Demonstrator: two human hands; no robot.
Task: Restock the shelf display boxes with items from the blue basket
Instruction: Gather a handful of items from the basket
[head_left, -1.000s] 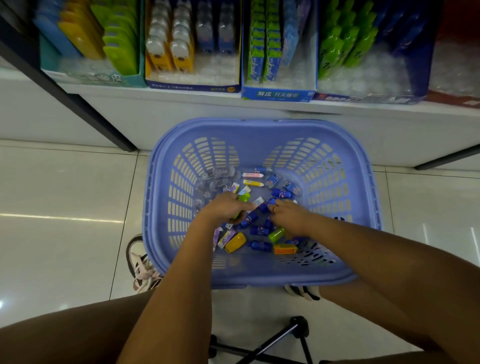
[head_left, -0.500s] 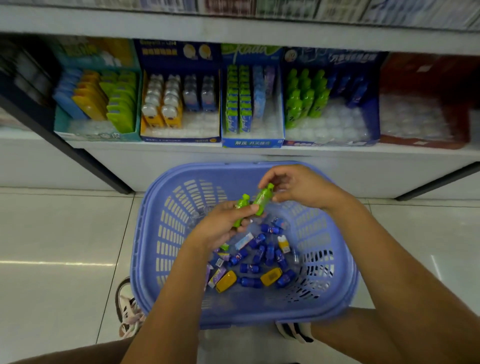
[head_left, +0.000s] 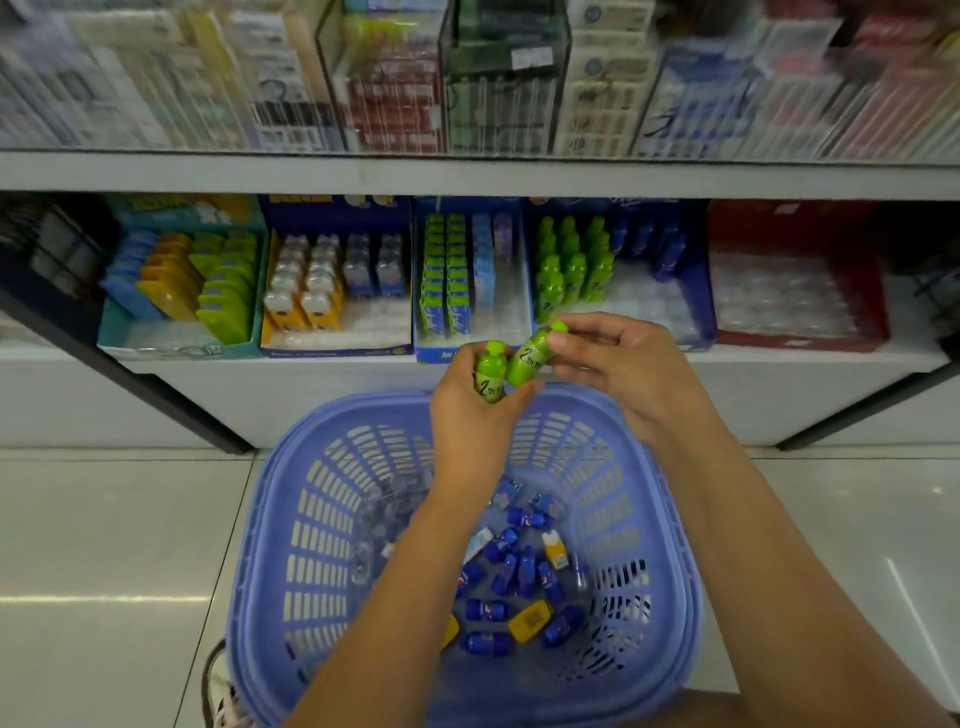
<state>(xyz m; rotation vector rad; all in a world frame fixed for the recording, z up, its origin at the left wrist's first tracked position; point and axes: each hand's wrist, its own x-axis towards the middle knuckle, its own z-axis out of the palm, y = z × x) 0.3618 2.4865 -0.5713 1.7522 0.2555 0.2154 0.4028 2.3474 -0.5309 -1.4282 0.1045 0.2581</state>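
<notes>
- both hands have lifted out of the blue basket (head_left: 291, 519) toward the shelf (head_left: 810, 364); the left hand (head_left: 467, 415) grips one green bottle (head_left: 490, 371) upright, and the right hand (head_left: 618, 369) pinches a second green bottle (head_left: 530, 354), tilted and touching the first.
- they look bound for the part-filled green-bottle display box (head_left: 698, 312) just behind.
- the upper-shelf goods (head_left: 395, 93) are blurred and the bottle labels are unreadable.
</notes>
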